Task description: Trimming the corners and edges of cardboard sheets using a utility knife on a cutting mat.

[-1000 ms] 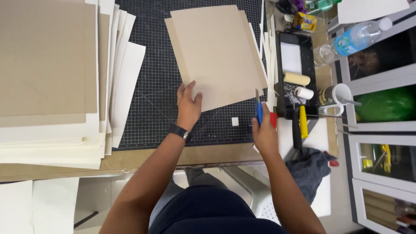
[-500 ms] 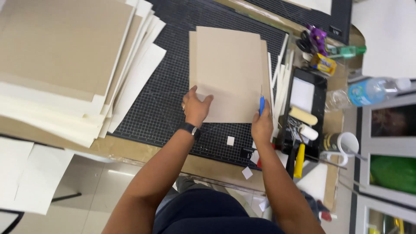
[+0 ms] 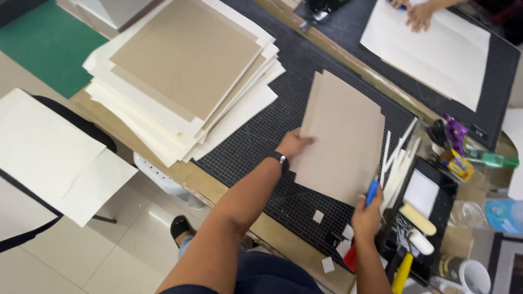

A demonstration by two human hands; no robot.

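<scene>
Holding a small stack of brown boards [image 3: 343, 141] over the black gridded cutting mat [image 3: 256, 144], the stack lying just right of the mat's centre and tilted so that its long edges run toward one o'clock. Left hand [image 3: 294, 144] pressed against the stack's left edge at nine o'clock, fingers slid over the top sheet and thumb apparently beneath, so closed on the boards rather than spread free. Right hand [image 3: 368, 215] pinching the lower corner at five o'clock, with a blue-handled tool [image 3: 372, 192] tucked in the same fist; whether the fingers wrap fully under the boards cannot be told from here. To square the sheets well: keep both grips light, let the edges settle against the mat, and line one long edge with a grid line before pressing flat. Better to keep the blue tool's tip turned away from the board face, since a slip could score the top sheet. Loose white strips [image 3: 397, 158] at three o'clock lie just beside the stack and could get caught beneath. Large pile of cream and brown sheets [image 3: 185, 76] at ten o'clock, well apart. Another person's hands [image 3: 417, 11] at one o'clock, on a white sheet [image 3: 436, 51].
</scene>
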